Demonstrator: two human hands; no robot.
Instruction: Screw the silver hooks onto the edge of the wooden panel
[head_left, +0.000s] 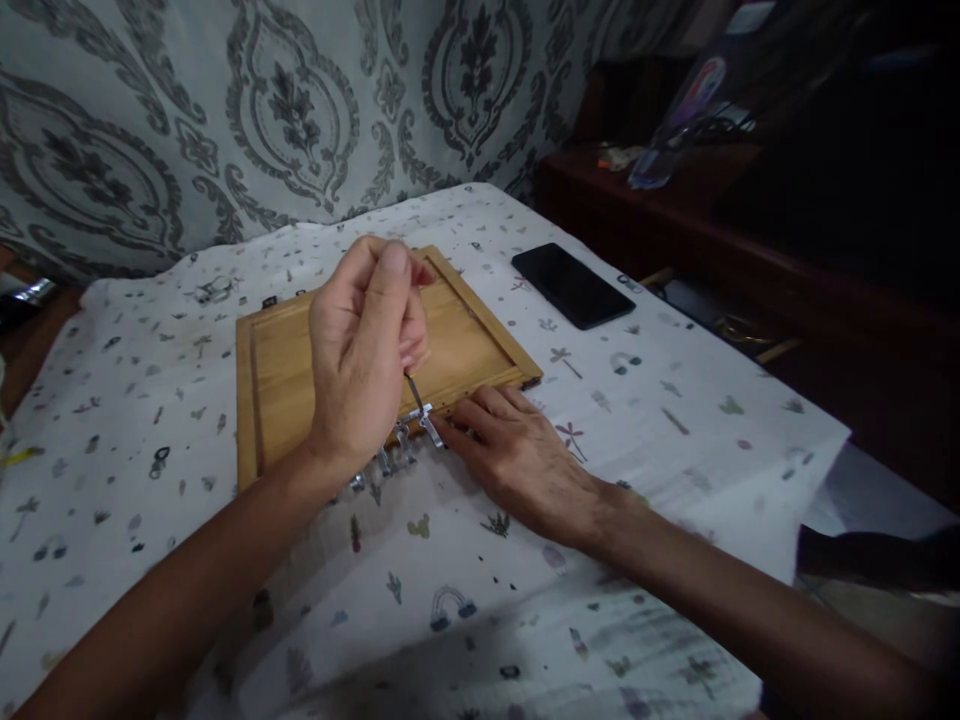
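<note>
A framed wooden panel (pixel 465 330) lies flat on the patterned cloth, with several small shiny metal brackets (pixel 403 442) along its near edge. My left hand (pixel 367 345) is closed above the panel around a screwdriver (pixel 415 392). Only the thin shaft and a bit of yellow show below the fist; the handle is hidden. The shaft's tip meets the rightmost bracket (pixel 432 426). My right hand (pixel 517 455) rests at the panel's near right edge, fingers curled and pressed against that same bracket. Its thumb is hidden.
A black phone (pixel 574 285) lies right of the panel. The white printed cloth (pixel 600 420) covers the table. Behind stands a patterned wall (pixel 300 110). At the back right, a clear plastic bottle (pixel 679 120) stands on dark red furniture (pixel 637 205), beside an open drawer (pixel 712 310).
</note>
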